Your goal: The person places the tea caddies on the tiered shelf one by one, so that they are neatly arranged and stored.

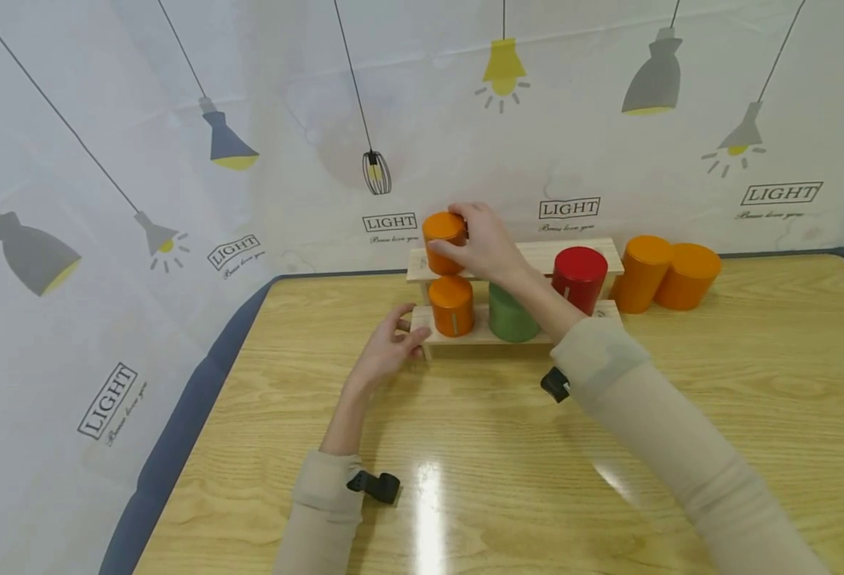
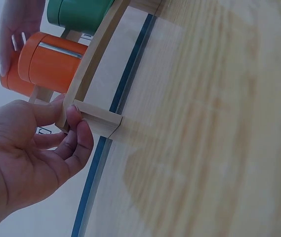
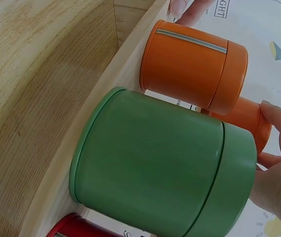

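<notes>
At the left end of the two-step wooden shelf's upper step, my right hand (image 1: 492, 246) grips an orange canister (image 1: 443, 230) around its side. My left hand (image 1: 384, 350) pinches the left end of the lower step of the shelf (image 2: 95, 111) between thumb and fingers. On that lower step stand another orange canister (image 1: 452, 307), a larger green canister (image 3: 155, 158) and a red canister (image 1: 580, 275), all upright. My right forearm partly covers the green and red ones in the head view. Whether the gripped canister's base touches the upper step is hard to tell.
Two more orange canisters, one taller (image 1: 639, 275) and one shorter (image 1: 689, 278), stand side by side on the wooden table (image 1: 745, 399) to the shelf's right. Behind the shelf, a white cloth (image 1: 450, 120) printed with lamps hangs along the table's dark blue back edge.
</notes>
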`<state>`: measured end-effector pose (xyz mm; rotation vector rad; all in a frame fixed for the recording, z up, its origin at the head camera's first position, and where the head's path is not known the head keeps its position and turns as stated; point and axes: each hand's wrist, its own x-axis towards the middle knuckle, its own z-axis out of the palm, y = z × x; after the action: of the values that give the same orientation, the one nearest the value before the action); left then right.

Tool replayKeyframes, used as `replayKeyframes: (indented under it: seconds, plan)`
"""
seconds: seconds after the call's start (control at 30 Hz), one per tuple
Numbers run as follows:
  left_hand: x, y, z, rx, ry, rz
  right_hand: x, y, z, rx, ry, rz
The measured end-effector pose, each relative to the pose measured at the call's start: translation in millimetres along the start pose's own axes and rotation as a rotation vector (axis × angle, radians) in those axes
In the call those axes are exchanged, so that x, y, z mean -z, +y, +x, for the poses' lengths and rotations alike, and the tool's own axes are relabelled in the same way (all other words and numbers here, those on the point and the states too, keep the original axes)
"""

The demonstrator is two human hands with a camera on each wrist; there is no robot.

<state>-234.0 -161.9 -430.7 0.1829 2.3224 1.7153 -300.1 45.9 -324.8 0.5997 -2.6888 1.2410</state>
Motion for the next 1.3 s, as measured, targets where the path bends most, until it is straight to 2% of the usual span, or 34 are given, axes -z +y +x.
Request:
replayKeyframes:
  seconds: [0.27, 0.63, 0.83, 1.3]
  plan:
    - [-0.3, -0.2, -0.1, -0.015, 0.007, 0.020, 7, -3, -7.3, -0.005, -0.013, 0.085]
    - [-1.3, 0.0, 0.5, -0.011, 0.012, 0.028, 34, -4, -26.6, 0.064, 0.102, 0.170]
    - [-1.2, -0.4, 0.5, -0.009, 0.013, 0.028, 51, 0, -37.9, 0.088, 0.151, 0.162]
    - [-1.2, -0.8, 0.4, -0.010, 0.017, 0.026, 98, 26, -66.6, 0.044, 0.292, 0.087]
